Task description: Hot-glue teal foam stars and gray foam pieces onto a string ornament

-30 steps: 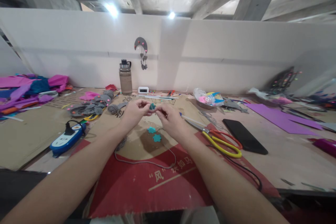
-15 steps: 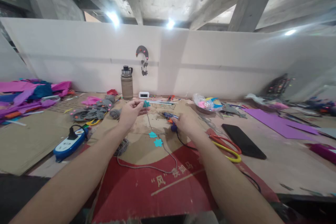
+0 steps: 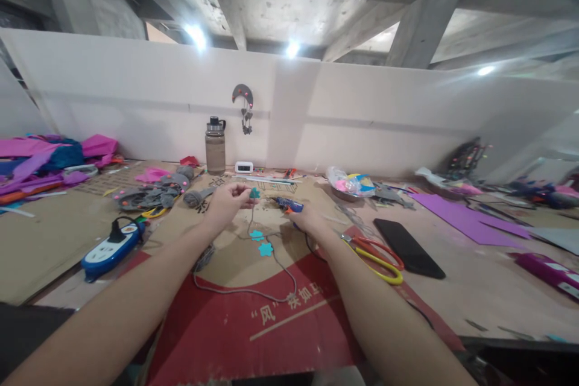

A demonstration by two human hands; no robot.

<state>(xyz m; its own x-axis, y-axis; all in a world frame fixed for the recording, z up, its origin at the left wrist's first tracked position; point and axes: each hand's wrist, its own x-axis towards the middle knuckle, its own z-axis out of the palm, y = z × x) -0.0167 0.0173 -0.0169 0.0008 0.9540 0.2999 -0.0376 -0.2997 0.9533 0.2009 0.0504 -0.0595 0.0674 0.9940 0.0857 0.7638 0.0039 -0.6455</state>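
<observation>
Between the fingertips of my left hand (image 3: 230, 200) is a small teal felt flower (image 3: 254, 193), with grey yarn (image 3: 249, 220) hanging down from it. My right hand (image 3: 308, 218) is wrapped round a blue glue gun (image 3: 289, 205), whose nozzle points left toward the flower, a little apart from it. Below, two more turquoise flowers (image 3: 265, 249) lie along the yarn on the cardboard (image 3: 230, 268). The yarn loops over the cardboard's red part to a grey bundle near my left forearm.
Orange-and-yellow scissors (image 3: 380, 262) and a black phone (image 3: 409, 248) lie right of my right forearm. A blue-and-white power strip (image 3: 113, 249) is at the left. A bottle (image 3: 215, 148) and small clock (image 3: 244, 167) stand at the back. Purple felt (image 3: 465, 220) lies far right.
The glue gun has tilted and now shows more plainly, its nozzle nearer the held flower. My left hand has lowered slightly with the flower. The whole view has shifted a little.
</observation>
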